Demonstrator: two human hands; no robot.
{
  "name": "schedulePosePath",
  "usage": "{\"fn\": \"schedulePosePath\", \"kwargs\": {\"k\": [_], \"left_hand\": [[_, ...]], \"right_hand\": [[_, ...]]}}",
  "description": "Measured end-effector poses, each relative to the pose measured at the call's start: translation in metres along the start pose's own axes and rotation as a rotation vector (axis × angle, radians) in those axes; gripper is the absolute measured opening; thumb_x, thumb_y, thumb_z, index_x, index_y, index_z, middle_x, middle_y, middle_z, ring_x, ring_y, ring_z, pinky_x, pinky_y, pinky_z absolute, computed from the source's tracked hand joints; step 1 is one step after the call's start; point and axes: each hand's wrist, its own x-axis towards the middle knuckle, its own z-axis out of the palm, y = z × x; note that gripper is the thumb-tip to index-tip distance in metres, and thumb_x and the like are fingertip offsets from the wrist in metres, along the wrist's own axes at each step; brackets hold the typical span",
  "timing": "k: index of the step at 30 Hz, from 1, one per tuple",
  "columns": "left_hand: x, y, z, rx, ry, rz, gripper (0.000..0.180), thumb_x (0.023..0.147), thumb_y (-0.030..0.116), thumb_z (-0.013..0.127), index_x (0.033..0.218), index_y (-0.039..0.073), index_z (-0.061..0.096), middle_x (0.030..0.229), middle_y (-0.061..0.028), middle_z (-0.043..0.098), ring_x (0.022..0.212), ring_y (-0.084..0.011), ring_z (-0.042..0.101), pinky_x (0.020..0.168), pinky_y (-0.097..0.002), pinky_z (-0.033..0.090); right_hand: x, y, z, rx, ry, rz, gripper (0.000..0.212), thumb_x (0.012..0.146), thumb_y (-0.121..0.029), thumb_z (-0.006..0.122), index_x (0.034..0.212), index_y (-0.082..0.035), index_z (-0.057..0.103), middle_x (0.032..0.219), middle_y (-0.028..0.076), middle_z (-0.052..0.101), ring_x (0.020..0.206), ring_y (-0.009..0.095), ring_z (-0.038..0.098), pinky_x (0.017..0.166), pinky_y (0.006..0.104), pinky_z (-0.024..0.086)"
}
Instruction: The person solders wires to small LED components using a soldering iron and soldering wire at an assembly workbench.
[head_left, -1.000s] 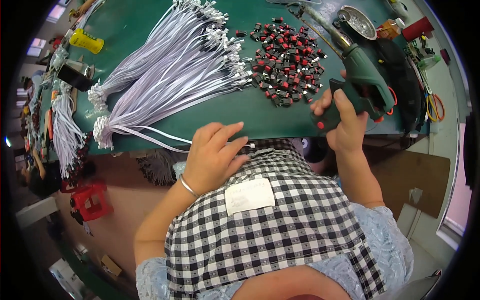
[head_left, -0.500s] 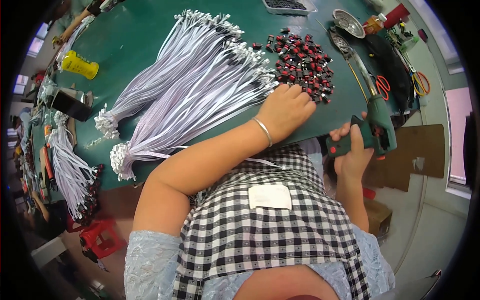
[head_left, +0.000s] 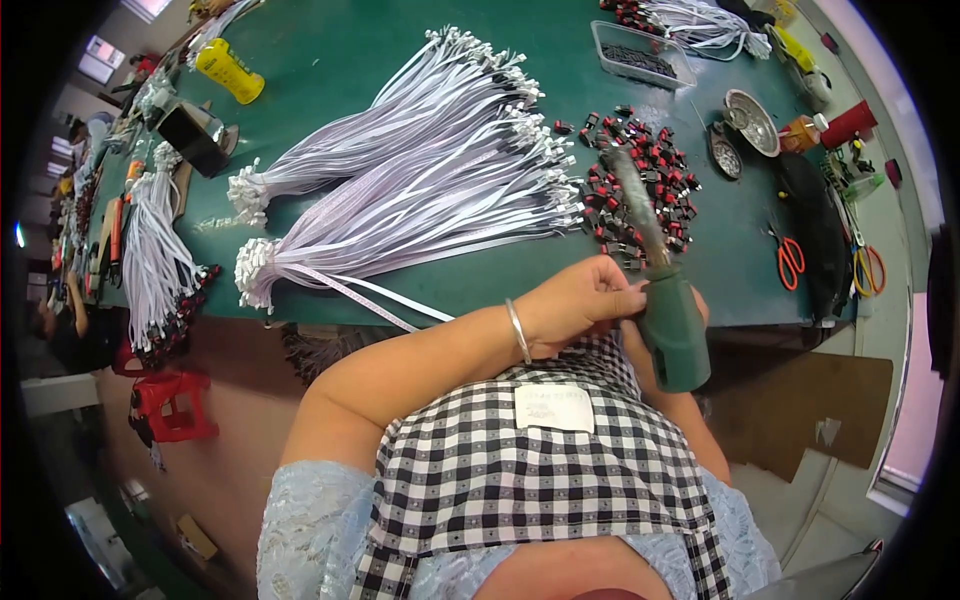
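The right hand [head_left: 640, 352] gripped a green soldering gun [head_left: 676, 335]; just left, the left hand [head_left: 573, 305] pinched narrow, contents unclear.

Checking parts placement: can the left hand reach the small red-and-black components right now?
Likely yes: the left hand is just short of the small red-and-black components, whose near-left edge looks free. Only the green hand tool, with its metal barrel, overlaps them in view.

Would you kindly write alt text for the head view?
A person's right hand holds a green tool, with the left hand close beside it at the near edge of a green table. Bundles of white cables and a heap of red-and-black parts lie on it.
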Motion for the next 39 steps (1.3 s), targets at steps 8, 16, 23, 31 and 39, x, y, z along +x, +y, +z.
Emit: {"fn": "schedulePosePath", "kwargs": {"k": [8,16,23,31,39], "left_hand": [[-0.016,0.023,-0.009,0.488,0.024,0.142,0.03,0.085,0.021,0.056,0.109,0.006,0.05,0.083,-0.0046,0.054,0.07,-0.0101,0.052,0.061,-0.0216,0.042],[-0.029,0.118,-0.081,1.505,0.788,0.933,0.009,0.077,0.014,0.059,0.076,0.004,0.059,0.071,-0.0084,0.054,0.069,-0.024,0.053,0.061,-0.0344,0.042],[-0.038,0.087,-0.073,1.731,0.628,0.833,0.01,0.07,0.01,0.064,0.075,0.005,0.058,0.074,-0.0078,0.055,0.07,-0.027,0.052,0.063,-0.0355,0.041],[-0.034,0.07,-0.087,1.911,0.711,0.846,0.013,0.067,0.014,0.066,0.074,0.01,0.056,0.073,-0.0031,0.051,0.071,-0.0229,0.049,0.06,-0.0346,0.036],[-0.037,0.07,-0.081,1.748,0.709,0.854,0.008,0.07,0.006,0.062,0.075,0.005,0.054,0.068,-0.0069,0.053,0.063,-0.0245,0.052,0.058,-0.0341,0.04]], "right_hand": [[0.013,0.006,-0.007,0.618,0.007,0.492,0.023,0.076,0.003,0.055,0.098,-0.002,0.051,0.091,0.004,0.052,0.082,0.013,0.053,0.072,0.0255,0.044],[0.01,0.01,-0.009,0.782,0.102,0.607,0.053,0.08,0.003,0.051,0.128,-0.001,0.028,0.1,0.009,0.049,0.088,0.016,0.051,0.078,0.0302,0.046],[0.004,0.006,-0.014,0.703,0.04,0.72,0.058,0.079,0.003,0.052,0.13,-0.002,0.026,0.101,0.01,0.05,0.089,0.016,0.051,0.079,0.0307,0.046],[0.011,-0.002,-0.003,0.837,0.025,0.714,0.057,0.08,0.0,0.052,0.13,-0.001,0.024,0.101,0.01,0.05,0.09,0.016,0.051,0.078,0.031,0.045],[-0.001,0.003,-0.006,0.845,0.023,0.751,0.056,0.079,0.0,0.053,0.129,-0.002,0.027,0.101,0.01,0.051,0.089,0.016,0.051,0.077,0.0307,0.046]]}}
